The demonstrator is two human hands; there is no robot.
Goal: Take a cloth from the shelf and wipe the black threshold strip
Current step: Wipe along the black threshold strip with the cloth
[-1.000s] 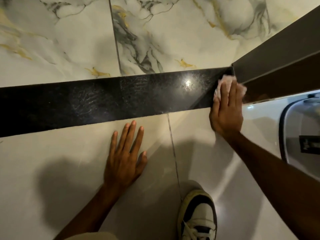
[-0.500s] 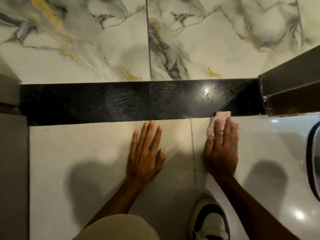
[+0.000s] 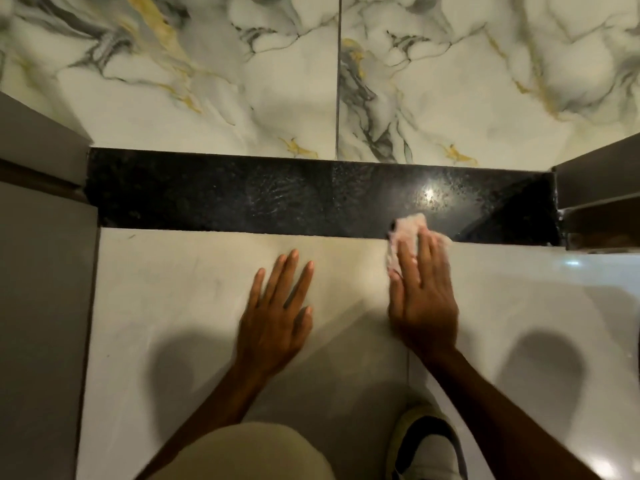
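Note:
The black threshold strip point(image 3: 277, 197) runs left to right across the floor between the marbled tiles and the plain pale tiles. My right hand point(image 3: 420, 292) lies flat, fingers together, pressing a small pale pink cloth point(image 3: 407, 228) against the strip's near edge, right of centre. Most of the cloth is hidden under my fingers; its far end pokes out onto the black stone. My left hand point(image 3: 277, 311) rests palm down with fingers spread on the pale tile, just short of the strip, holding nothing.
Grey door-frame posts stand at the strip's left end point(image 3: 41, 157) and right end point(image 3: 595, 188). Marbled white, grey and gold tiles point(image 3: 242, 81) lie beyond the strip. My shoe point(image 3: 426, 445) and knee point(image 3: 249, 452) are at the bottom.
My right hand has slid the cloth leftward from the strip's right end toward its middle, staying along the near edge. The camera view shifted right to left; my left hand stayed planted.

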